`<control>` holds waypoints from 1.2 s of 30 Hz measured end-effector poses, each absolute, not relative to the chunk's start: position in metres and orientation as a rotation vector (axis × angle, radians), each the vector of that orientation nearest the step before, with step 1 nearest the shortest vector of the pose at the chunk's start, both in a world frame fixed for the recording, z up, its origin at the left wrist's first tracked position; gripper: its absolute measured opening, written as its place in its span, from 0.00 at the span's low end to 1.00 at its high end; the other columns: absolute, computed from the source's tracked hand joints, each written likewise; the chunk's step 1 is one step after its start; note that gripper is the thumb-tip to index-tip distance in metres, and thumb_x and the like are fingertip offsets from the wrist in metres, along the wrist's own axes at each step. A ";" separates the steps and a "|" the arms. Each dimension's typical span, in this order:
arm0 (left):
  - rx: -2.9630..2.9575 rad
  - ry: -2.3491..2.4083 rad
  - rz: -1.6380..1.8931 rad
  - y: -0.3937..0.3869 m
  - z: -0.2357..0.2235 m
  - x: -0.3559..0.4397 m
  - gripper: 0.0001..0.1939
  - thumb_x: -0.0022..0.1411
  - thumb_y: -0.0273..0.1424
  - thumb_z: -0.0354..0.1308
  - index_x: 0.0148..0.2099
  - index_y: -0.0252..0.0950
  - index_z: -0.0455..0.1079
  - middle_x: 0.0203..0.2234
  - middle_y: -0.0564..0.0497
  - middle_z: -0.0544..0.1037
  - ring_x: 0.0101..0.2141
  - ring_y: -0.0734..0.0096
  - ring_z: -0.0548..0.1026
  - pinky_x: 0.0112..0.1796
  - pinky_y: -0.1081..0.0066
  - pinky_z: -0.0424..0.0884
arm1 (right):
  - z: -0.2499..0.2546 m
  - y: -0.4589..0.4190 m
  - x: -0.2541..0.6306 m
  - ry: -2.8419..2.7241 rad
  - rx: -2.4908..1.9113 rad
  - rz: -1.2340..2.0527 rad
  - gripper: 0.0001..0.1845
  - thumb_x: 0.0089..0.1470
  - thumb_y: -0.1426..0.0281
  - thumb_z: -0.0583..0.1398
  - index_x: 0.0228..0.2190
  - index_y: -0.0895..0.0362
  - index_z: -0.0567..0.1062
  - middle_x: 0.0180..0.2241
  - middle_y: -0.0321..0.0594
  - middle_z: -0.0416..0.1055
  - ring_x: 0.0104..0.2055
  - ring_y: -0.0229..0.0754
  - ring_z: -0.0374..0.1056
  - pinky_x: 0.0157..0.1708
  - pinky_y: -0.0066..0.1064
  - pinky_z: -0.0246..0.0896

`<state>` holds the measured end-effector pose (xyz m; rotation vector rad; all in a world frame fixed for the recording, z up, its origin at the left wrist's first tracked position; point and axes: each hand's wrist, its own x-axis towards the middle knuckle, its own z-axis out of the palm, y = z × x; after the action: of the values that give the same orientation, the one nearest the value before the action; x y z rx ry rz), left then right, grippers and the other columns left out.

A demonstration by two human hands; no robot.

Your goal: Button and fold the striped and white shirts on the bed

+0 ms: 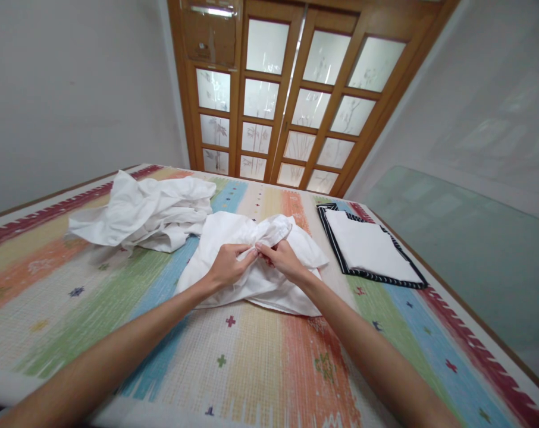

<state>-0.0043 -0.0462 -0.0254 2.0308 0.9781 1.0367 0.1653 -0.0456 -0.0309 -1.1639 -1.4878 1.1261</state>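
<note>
A crumpled white garment [234, 232] lies in the middle of the striped table cover [251, 362]. My left hand [227, 264] and my right hand [282, 258] meet over its centre, fingertips pinched on a fold of the white cloth. Both hands are closed on the fabric, knuckles almost touching. The lower part of the garment spreads out flat under my wrists.
A second rumpled white garment [149, 211] lies at the back left. At the right sits a neatly folded white cloth [370, 246] on a dark striped piece [332, 238]. Wooden glazed doors [291, 95] stand behind the table; a glass surface [475, 249] adjoins on the right.
</note>
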 end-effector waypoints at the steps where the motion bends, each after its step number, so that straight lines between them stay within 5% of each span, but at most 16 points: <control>1: 2.022 0.969 1.029 -0.046 -0.025 -0.004 0.16 0.63 0.38 0.54 0.38 0.35 0.80 0.34 0.50 0.83 0.36 0.63 0.78 0.39 0.71 0.70 | -0.032 -0.046 0.165 -1.471 -1.158 1.143 0.22 0.47 0.53 0.62 0.17 0.57 0.66 0.14 0.30 0.59 0.18 0.32 0.53 0.18 0.25 0.47; 11: 1.863 0.979 1.057 -0.042 -0.031 -0.001 0.13 0.56 0.38 0.60 0.36 0.33 0.79 0.33 0.49 0.83 0.36 0.62 0.79 0.42 0.68 0.71 | -0.037 -0.048 0.160 -1.246 -1.143 1.372 0.24 0.35 0.52 0.68 0.19 0.55 0.64 0.16 0.27 0.56 0.17 0.31 0.48 0.16 0.25 0.43; 26: 1.706 1.062 1.089 -0.034 -0.053 0.001 0.13 0.51 0.38 0.65 0.35 0.33 0.80 0.32 0.48 0.83 0.36 0.59 0.80 0.39 0.68 0.73 | -0.061 -0.047 0.158 -1.301 -1.178 1.244 0.28 0.44 0.46 0.61 0.14 0.53 0.58 0.11 0.27 0.51 0.13 0.30 0.44 0.14 0.26 0.39; 36: 1.733 1.083 1.169 -0.036 -0.060 0.003 0.10 0.51 0.36 0.64 0.33 0.34 0.80 0.30 0.51 0.83 0.34 0.62 0.80 0.37 0.70 0.74 | -0.065 -0.055 0.151 -1.484 -1.367 0.596 0.24 0.53 0.54 0.55 0.13 0.55 0.63 0.14 0.34 0.61 0.19 0.37 0.58 0.21 0.28 0.48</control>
<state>0.0034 -0.0360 -0.0598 1.7333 1.0825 1.1688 0.1508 -0.0546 -0.0648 -1.3667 -1.4839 0.5963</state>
